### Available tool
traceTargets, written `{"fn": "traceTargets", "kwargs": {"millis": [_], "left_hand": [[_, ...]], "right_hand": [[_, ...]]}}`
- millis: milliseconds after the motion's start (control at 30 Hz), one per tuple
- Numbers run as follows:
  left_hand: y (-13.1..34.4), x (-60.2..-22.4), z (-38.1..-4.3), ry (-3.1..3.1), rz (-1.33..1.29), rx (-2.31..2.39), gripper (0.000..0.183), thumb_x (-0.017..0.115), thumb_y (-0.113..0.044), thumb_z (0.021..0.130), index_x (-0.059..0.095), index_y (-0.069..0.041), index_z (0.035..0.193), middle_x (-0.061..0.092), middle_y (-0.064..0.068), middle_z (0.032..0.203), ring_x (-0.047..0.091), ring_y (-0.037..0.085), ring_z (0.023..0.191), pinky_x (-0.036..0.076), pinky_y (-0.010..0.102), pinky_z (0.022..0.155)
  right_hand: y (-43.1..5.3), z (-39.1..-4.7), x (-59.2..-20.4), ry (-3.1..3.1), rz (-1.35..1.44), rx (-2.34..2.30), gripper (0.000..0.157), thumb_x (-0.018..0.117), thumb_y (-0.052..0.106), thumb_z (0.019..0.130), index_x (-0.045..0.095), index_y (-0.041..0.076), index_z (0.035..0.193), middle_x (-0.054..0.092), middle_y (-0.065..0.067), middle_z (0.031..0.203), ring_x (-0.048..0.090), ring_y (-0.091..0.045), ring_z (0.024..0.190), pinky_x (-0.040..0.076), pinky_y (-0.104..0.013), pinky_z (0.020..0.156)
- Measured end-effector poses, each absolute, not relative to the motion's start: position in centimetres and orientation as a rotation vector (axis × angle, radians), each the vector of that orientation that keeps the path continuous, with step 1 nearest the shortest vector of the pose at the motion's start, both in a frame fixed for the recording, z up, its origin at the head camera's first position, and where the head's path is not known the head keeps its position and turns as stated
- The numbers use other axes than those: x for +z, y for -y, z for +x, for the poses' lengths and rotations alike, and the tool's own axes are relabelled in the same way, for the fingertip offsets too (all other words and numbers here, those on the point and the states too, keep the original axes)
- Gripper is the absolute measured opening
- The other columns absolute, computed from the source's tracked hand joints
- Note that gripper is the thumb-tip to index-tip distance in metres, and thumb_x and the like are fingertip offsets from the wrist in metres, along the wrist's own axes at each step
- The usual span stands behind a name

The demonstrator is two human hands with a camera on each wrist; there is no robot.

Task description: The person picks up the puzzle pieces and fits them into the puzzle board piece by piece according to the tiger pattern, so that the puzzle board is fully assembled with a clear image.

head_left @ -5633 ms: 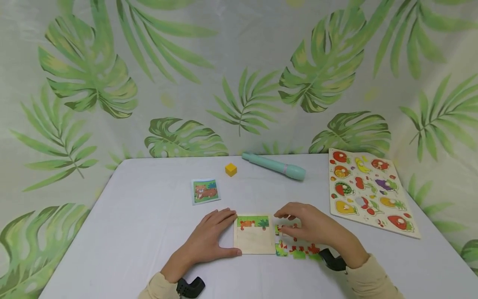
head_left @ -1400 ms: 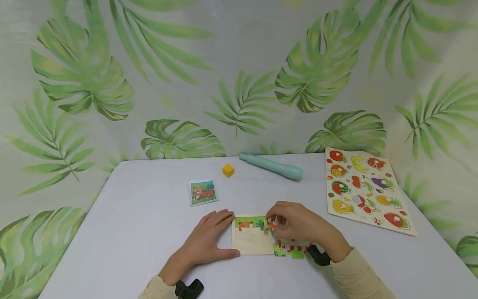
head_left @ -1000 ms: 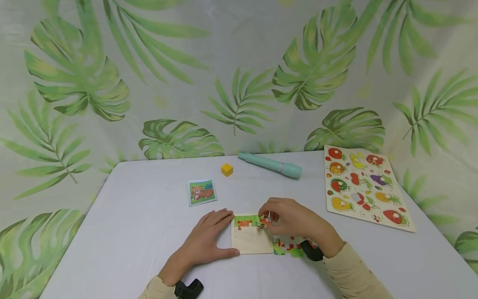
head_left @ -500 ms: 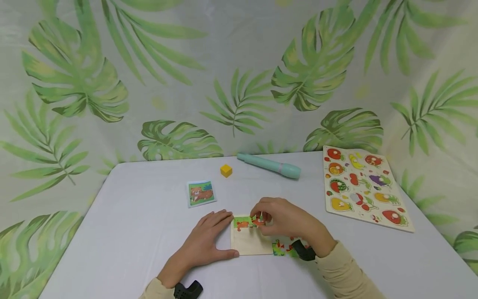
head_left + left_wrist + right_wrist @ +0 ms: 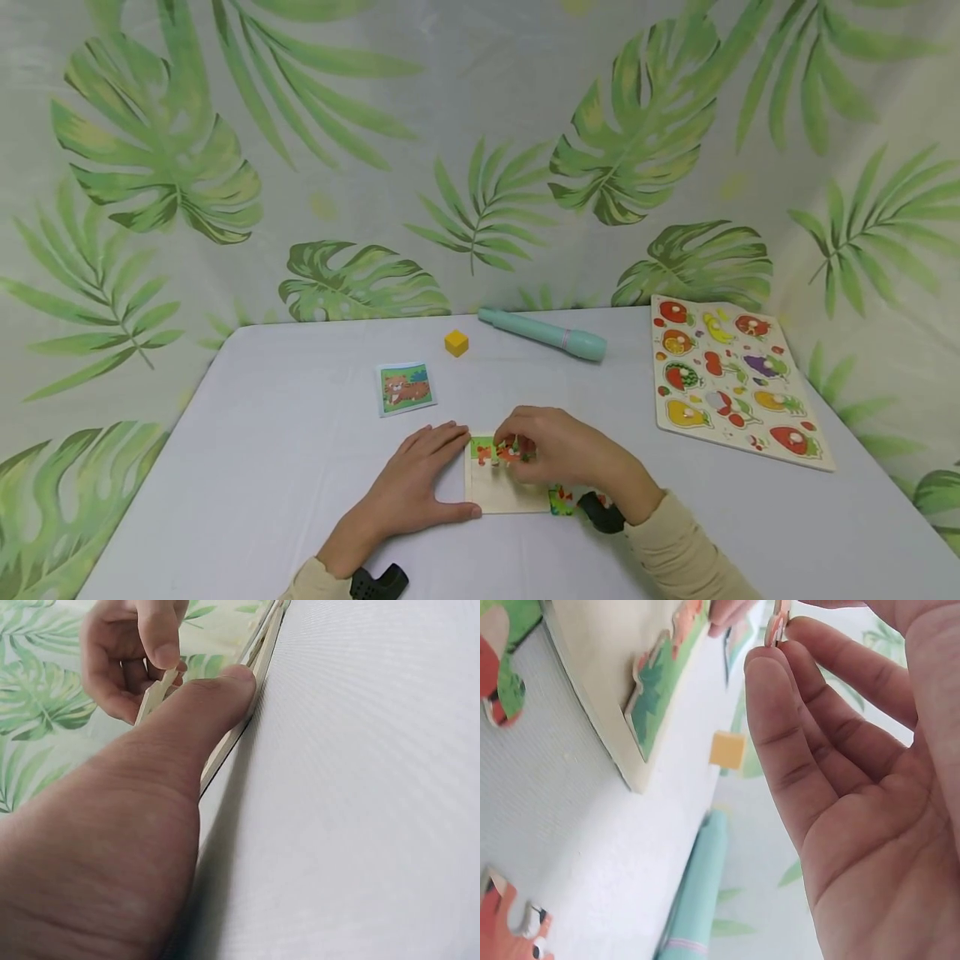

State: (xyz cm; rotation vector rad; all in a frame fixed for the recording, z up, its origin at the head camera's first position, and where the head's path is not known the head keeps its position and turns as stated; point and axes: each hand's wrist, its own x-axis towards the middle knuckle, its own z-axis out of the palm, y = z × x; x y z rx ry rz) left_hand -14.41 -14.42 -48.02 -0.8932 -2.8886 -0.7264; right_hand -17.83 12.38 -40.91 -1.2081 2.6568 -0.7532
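My left hand (image 5: 416, 487) lies at the left side of a shallow wooden puzzle tray (image 5: 502, 493), fingers fairly straight along its upper corner. Its thumb (image 5: 217, 690) rests on the tray's near edge in the left wrist view. Over the tray's upper part, my right hand (image 5: 551, 446) pinches a jigsaw piece (image 5: 508, 452) between thumb and fingertips; the same piece (image 5: 778, 622) shows at the top of the right wrist view. Along the tray's far edge sit an orange-and-green piece (image 5: 482, 452) and one with a blue-green plant (image 5: 649, 694). The right hand hides part of that row.
Loose jigsaw pieces (image 5: 560, 501) lie right of the tray, partly under the right wrist. Farther back are a bear picture card (image 5: 406, 388), a yellow cube (image 5: 456, 342) and a mint-green tube-like object (image 5: 543, 331). A fruit puzzle board (image 5: 731, 379) lies at the right.
My right hand has gone from the loose pieces, pinched one, and carried it left over the tray's upper row. The left hand has stayed in place at the tray.
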Motion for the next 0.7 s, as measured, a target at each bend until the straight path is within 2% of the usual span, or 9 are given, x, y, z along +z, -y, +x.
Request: {"fn": "traceTargets", "kwargs": {"millis": [367, 700], "left_hand": [[14.5, -48.2, -14.4, 2.876, -0.912, -0.706, 0.106, 0.07, -0.08, 0.077, 0.048, -0.012, 0.155, 0.045, 0.0, 0.161, 0.036, 0.022, 0.152, 0.025, 0.05, 0.127], [14.5, -48.2, -14.4, 2.879, -0.911, -0.693, 0.107, 0.069, -0.082, 0.076, 0.048, -0.012, 0.155, 0.045, 0.001, 0.161, 0.036, 0.021, 0.152, 0.025, 0.049, 0.127]], "right_hand": [[-11.7, -17.7, -41.7, -2.665, -1.285, -0.793, 0.027, 0.076, 0.01, 0.084, 0.074, 0.013, 0.111, 0.066, 0.003, 0.096, 0.059, -0.009, 0.076, 0.051, -0.017, 0.067], [-10.9, -17.7, -42.5, -2.677, -1.282, -0.785, 0.027, 0.076, 0.01, 0.084, 0.074, 0.013, 0.111, 0.065, 0.005, 0.096, 0.058, -0.009, 0.077, 0.049, -0.016, 0.067]]}}
